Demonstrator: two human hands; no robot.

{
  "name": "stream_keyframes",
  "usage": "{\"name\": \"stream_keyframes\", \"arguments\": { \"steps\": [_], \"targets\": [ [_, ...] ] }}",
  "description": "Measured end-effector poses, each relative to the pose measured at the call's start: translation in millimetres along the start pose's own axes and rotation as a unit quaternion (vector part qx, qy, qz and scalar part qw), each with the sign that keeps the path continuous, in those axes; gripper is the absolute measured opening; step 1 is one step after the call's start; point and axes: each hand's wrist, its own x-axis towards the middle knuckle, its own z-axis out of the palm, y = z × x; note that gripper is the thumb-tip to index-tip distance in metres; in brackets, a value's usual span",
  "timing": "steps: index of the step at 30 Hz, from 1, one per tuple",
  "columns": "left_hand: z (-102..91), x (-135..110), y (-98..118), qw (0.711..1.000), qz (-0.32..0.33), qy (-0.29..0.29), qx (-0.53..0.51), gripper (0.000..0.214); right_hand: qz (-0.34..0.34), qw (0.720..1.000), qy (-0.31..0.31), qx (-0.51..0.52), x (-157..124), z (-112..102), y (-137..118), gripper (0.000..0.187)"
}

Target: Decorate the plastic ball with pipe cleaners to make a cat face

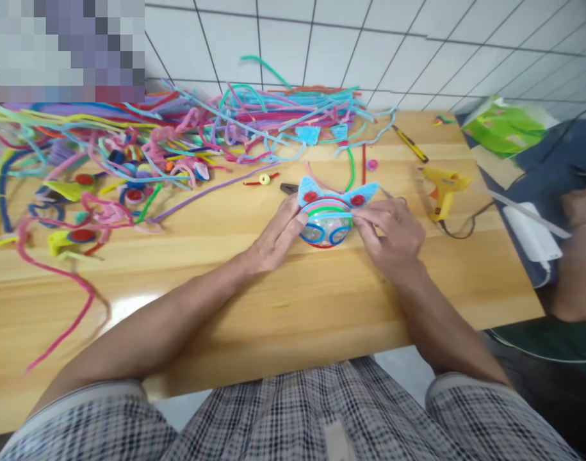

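A clear, round ball-like craft (327, 229) lies on the table between my hands. Two light blue pipe-cleaner ears (304, 191) with red centres stand at its far edge, and pink and green pipe-cleaner bands arch below them. Blue pipe-cleaner rings (339, 235) sit on its near face, with a red edge underneath. My left hand (276, 238) grips the craft's left side, thumb near the band. With closed fingertips, my right hand (391, 234) pinches the right end of a light blue pipe cleaner (328, 216) laid across the front. Its fingers partly cover the craft's right edge.
Piled pipe cleaners (273, 115) line the wall and spread left. A yellow utility knife (410, 143) and a yellow glue gun (441, 192) with a cord lie to the right. Beyond the table's right edge are a green packet (506, 128), a white box (533, 230) and another person's arm (578, 262).
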Motion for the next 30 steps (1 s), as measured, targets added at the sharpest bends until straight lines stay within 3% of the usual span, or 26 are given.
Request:
{"name": "stream_keyframes", "arguments": {
  "steps": [7,10,16,19,25,30],
  "targets": [
    [-0.4,-9.3,5.0,1.000,-0.010,-0.027,0.003,0.064,-0.010,1.000,0.001,-0.006,-7.4,-12.3,-11.4,0.026],
    [-0.8,-8.0,7.4,1.000,-0.019,-0.018,0.007,0.064,-0.010,0.999,-0.003,0.038,-4.8,-11.0,-10.4,0.032],
    [-2.8,-0.1,9.1,0.998,-0.053,0.007,0.013,0.069,0.089,0.988,-0.056,0.109,12.2,-5.9,-8.5,0.019],
    [-4.6,3.3,5.3,0.998,-0.061,0.020,0.015,0.073,0.134,0.972,-0.101,0.164,24.0,-9.9,-10.3,0.016],
    [-6.7,6.5,-3.0,0.996,-0.076,0.029,0.026,0.086,0.233,0.908,-0.165,0.308,35.7,-11.8,-7.5,0.008],
    [-11.0,5.7,-10.7,0.995,-0.085,0.034,0.044,0.082,0.237,0.898,-0.172,0.327,36.6,-8.3,1.0,0.012]
  ]
}}
